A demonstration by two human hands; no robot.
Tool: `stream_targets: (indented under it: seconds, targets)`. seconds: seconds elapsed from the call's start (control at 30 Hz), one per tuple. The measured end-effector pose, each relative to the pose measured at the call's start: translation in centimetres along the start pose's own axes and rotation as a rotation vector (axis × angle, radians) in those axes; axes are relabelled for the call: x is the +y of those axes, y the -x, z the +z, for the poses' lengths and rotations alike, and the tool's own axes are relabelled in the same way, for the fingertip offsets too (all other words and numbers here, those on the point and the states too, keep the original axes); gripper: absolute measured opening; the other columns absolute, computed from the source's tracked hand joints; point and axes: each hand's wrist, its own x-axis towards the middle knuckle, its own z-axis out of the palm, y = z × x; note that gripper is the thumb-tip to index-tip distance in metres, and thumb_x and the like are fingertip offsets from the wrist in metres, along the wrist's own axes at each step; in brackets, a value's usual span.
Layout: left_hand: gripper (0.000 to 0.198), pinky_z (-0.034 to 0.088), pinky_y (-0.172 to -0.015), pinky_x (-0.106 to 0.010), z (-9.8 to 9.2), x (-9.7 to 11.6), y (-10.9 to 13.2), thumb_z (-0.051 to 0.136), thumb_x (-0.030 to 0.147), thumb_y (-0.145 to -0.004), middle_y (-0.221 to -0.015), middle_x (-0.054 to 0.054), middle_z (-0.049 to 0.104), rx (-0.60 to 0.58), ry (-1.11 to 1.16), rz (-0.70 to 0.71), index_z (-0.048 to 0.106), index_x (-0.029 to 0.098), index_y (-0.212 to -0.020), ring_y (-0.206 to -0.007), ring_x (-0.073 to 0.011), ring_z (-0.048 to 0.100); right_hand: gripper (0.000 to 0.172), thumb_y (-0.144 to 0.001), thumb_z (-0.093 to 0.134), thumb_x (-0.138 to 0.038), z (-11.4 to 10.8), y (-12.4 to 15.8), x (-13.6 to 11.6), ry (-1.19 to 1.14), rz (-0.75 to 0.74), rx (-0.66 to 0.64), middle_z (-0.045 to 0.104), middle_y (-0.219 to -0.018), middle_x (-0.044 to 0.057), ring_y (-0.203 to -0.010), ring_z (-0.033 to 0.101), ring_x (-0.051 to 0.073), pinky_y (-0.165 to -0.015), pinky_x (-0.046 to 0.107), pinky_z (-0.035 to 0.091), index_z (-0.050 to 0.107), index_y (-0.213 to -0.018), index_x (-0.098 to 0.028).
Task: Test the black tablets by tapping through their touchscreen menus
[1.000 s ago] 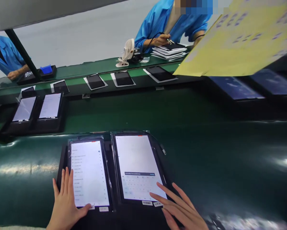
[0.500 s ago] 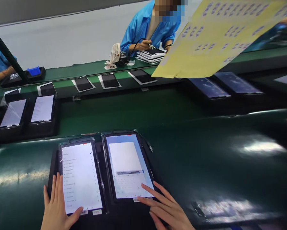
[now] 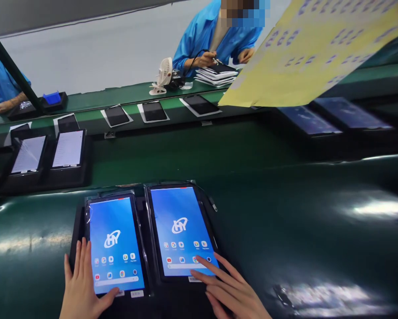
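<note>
Two tablets lie side by side in a black tray (image 3: 172, 305), both lit with a blue home screen, a white logo and app icons. My left hand (image 3: 82, 288) rests flat along the left edge of the left tablet (image 3: 114, 217), fingers stretched, thumb at its bottom edge. Over the lower right part of the right tablet (image 3: 172, 204) is my right hand (image 3: 233, 288), its fingers extended and apart, holding nothing. One fingertip is at the icon row; whether it touches the glass I cannot tell. A cable (image 3: 207, 197) curves behind the right tablet's upper corner.
Beyond my bench, a green surface carries two lit tablets (image 3: 67, 148) at left and two more (image 3: 351, 113) at right. Several dark tablets (image 3: 154, 111) lie along the far ledge. A yellow sheet (image 3: 301, 57) hangs upper right. A co-worker in blue (image 3: 199, 33) sits opposite near a white fan (image 3: 164, 73).
Both screens have switched from a white list and a keyboard page to the blue home screen. My hands have barely moved. The co-worker's hand at right has lifted slightly.
</note>
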Motion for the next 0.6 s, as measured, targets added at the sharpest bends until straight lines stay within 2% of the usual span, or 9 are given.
stream_targets:
  seconds: [0.17, 0.37, 0.47, 0.6]
  targets:
    - [0.106, 0.015, -0.11, -0.061, -0.4, -0.2, 0.1, 0.052, 0.064, -0.075, -0.147, -0.026, 0.033, -0.004, 0.028, -0.001, 0.004, 0.005, -0.148, -0.136, -0.0399, 0.029, 0.021, -0.09, 0.04, -0.004, 0.6, -0.8, -0.4, 0.024, 0.012, -0.011, 0.059, -0.12, 0.007, -0.128, 0.038, 0.027, -0.115, 0.046, 0.013, 0.057, -0.092, -0.017]
    - [0.085, 0.02, -0.109, -0.059, -1.0, -0.1, 0.1, 0.045, 0.05, -0.088, -0.148, -0.022, 0.033, -0.045, 0.072, -0.052, 0.002, 0.008, -0.149, -0.135, -0.036, 0.033, 0.018, -0.093, 0.041, -0.009, 1.2, -1.1, -0.4, 0.039, 0.045, -0.018, 0.057, -0.123, 0.006, -0.13, 0.034, 0.027, -0.116, 0.047, 0.007, 0.056, -0.091, -0.019]
    - [0.08, 0.023, -0.109, -0.058, -0.7, 0.1, 0.1, 0.042, 0.047, -0.091, -0.147, -0.021, 0.036, -0.028, 0.074, -0.088, 0.002, 0.01, -0.149, -0.135, -0.0342, 0.035, 0.017, -0.093, 0.041, -0.008, 1.1, -1.0, -0.4, -0.007, 0.06, 0.044, 0.058, -0.123, 0.006, -0.129, 0.036, 0.027, -0.116, 0.045, 0.01, 0.055, -0.094, -0.018]
    - [0.084, 0.026, -0.107, -0.059, -0.4, 0.3, 0.0, 0.044, 0.053, -0.088, -0.145, -0.023, 0.039, 0.016, 0.052, -0.089, 0.004, 0.01, -0.149, -0.133, -0.0366, 0.037, 0.016, -0.093, 0.041, -0.009, 1.0, -0.7, -0.4, -0.047, 0.113, 0.11, 0.058, -0.122, 0.008, -0.128, 0.038, 0.026, -0.115, 0.044, 0.015, 0.054, -0.097, -0.018]
